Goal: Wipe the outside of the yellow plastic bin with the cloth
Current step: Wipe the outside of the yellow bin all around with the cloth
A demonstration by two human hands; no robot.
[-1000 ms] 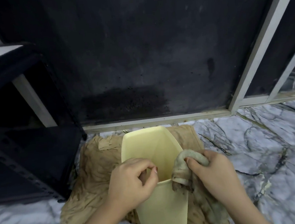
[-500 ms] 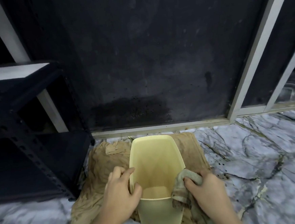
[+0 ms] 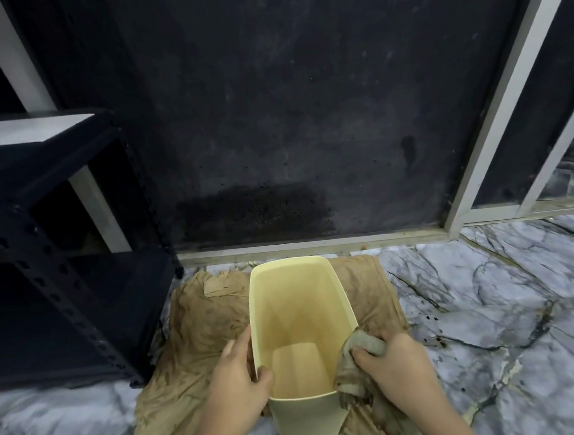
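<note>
1. The bin (image 3: 300,322) now stands more upright than a second ago, between both hands on a brown sheet (image 3: 198,327).
2. Left hand (image 3: 238,375) pinches its rim.
3. Right hand (image 3: 393,363), clenched around the cloth (image 3: 352,349), presses the outer wall; wiping can proceed.

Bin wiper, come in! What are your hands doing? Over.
Left hand gripping bin rim, thumb inside. Right hand pressing cloth on bin's right outer wall. Bin upright on brown sheet. Nothing in the way.
</note>
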